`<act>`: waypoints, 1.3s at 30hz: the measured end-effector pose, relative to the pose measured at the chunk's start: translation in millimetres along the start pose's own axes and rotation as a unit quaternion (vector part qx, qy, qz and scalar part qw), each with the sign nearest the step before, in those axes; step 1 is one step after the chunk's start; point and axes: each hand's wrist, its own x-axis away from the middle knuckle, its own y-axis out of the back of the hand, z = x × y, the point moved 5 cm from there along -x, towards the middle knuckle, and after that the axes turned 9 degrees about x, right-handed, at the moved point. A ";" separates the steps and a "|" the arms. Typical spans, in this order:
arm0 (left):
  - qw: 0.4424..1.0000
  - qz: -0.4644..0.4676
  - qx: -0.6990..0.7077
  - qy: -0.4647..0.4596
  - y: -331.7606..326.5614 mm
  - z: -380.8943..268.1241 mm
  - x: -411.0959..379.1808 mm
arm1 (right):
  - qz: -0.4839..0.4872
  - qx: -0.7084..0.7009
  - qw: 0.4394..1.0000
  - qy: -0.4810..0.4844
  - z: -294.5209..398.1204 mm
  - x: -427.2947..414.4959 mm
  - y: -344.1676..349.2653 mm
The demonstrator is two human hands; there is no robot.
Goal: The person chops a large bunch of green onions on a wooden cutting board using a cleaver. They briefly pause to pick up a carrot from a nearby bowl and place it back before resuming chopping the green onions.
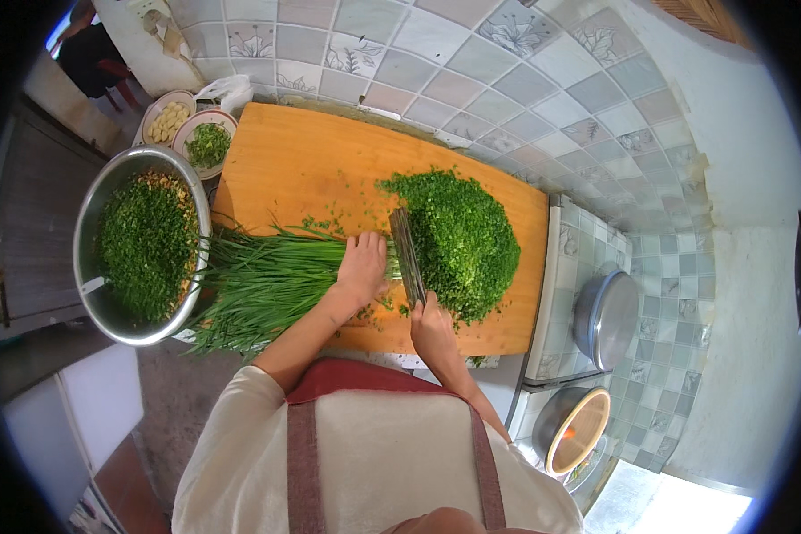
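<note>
My left hand [363,267] presses down on a thick bunch of long green chives [274,280], which lies across a wooden cutting board [294,153] with its leaf ends over the left edge. In my right hand [432,327] is a knife [408,257], seen from above with its blade at the cut end of the bunch, close to my left fingertips. Against the blade's right side rests a large heap of finely chopped chives [470,240]. Small green bits are scattered on the board above the bunch. The knife's handle is mostly hidden in my fist.
A steel bowl [83,227] of chopped greens stands left of the board. Behind it are a bowl of peeled garlic cloves [169,122] and a bowl of cut herbs [208,145]. Lidded pot [614,320] and basin [577,430] stand at right. A person [90,57] is beyond the doorway.
</note>
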 end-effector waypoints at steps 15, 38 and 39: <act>0.999 -0.023 0.015 -0.017 0.9 -0.8 2.4 | 0.083 -0.117 0.982 -0.121 -36.3 -49.2 -37.6; 0.997 -0.040 0.057 0.021 14.3 0.5 17.8 | 0.086 -0.142 0.977 -0.135 -29.2 -58.5 -52.8; 0.998 -0.033 0.034 0.035 21.2 -0.8 24.1 | 0.081 -0.150 0.976 -0.138 -28.3 -57.6 -47.1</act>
